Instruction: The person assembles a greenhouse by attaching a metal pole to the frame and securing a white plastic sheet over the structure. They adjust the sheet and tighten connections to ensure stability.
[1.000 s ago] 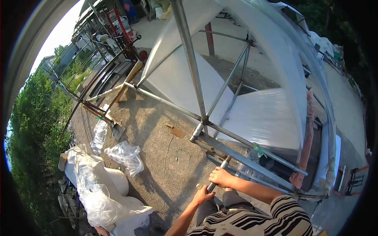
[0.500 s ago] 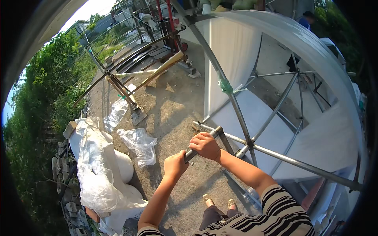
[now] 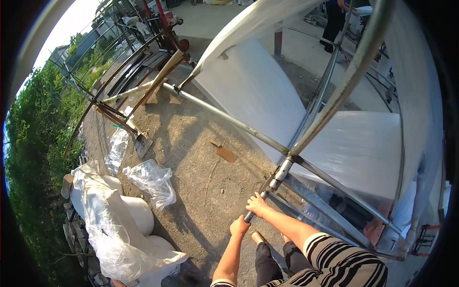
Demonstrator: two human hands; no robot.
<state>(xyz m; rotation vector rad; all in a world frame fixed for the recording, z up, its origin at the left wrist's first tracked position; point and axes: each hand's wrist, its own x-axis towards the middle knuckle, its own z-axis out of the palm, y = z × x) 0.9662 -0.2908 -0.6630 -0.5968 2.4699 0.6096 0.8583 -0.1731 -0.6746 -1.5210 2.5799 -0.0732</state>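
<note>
Metal pipe (image 3: 249, 216), short, round and grey, is gripped by two bare hands low in the middle of the view, just beyond the person's feet. Right hand (image 3: 258, 204) sits higher on it, back turned up, fingers curled around the metal; its forearm slopes down to the right, nearly straight, toward a striped sleeve (image 3: 330, 248). Left hand (image 3: 239, 226) sits lower, wrapped around the near end, its forearm rising steeply from the lower edge. Both grips look firmly closed on the pipe, though the undersides of the fingers are hidden. The hands are close together, with a small bare stretch of pipe between them.

The pipe slants up and to the right, dull grey with a lighter shine along its side. A stub shows above the right hand, close to the worn metal joint (image 3: 281, 171) of a tube frame (image 3: 234, 122); whether pipe and joint connect there, I cannot tell. Pale plastic sheet (image 3: 354, 153) hangs over and inside the frame.

Left of the frame, a flat brown tool (image 3: 225, 154) with a short handle lies on the gritty ground (image 3: 191, 148). Farther left are a crumpled clear bag (image 3: 152, 184) and, nearer the lower edge, a bulky white bundle (image 3: 138, 215) partly draped in plastic.
</note>
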